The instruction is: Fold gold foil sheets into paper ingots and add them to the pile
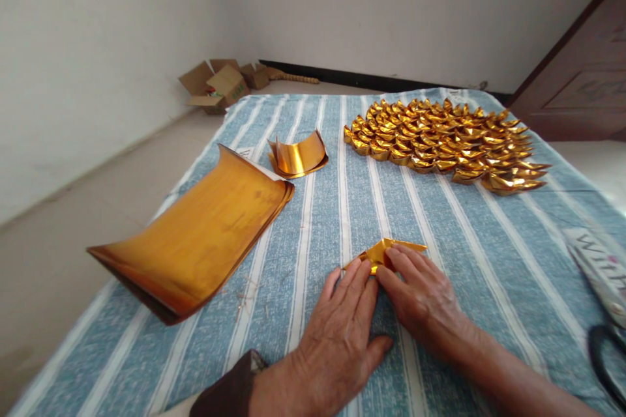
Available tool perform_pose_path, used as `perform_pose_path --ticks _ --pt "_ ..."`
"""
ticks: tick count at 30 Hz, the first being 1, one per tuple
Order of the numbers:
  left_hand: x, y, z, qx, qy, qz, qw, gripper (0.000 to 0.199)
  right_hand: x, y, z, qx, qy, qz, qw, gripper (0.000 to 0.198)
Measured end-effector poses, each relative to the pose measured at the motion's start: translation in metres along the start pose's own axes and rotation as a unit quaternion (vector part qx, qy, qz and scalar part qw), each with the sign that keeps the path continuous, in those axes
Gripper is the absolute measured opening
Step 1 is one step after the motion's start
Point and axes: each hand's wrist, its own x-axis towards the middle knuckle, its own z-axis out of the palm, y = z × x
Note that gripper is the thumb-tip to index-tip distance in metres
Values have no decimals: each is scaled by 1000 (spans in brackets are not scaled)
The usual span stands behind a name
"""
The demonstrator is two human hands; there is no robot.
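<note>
A partly folded piece of gold foil paper (379, 251) lies on the striped tablecloth in front of me. My left hand (337, 326) rests flat across its near left side, fingers stretched out and thumb apart. On the right, my right hand (423, 290) has its fingers bent over the paper, with the thumb close to the near edge. Both hands cover much of the paper, so its full shape is hidden. Beyond them to the right sit several rows of folded gold foil ingots (440, 137), boat-shaped and tightly packed.
A large curved stack of gold foil sheets (200, 234) lies at the left, with a smaller curled stack (299, 155) behind it. Black-handled scissors (606, 345) are at the right edge. Cardboard boxes (227, 85) stand on the floor past the table (323, 208).
</note>
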Motion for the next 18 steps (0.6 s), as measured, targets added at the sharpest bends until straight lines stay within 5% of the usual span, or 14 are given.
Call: perform_pose_path --ticks 18 --pt "-2 -3 2 -28 11 2 1000 83 7 12 -27 24 -144 -92 985 36"
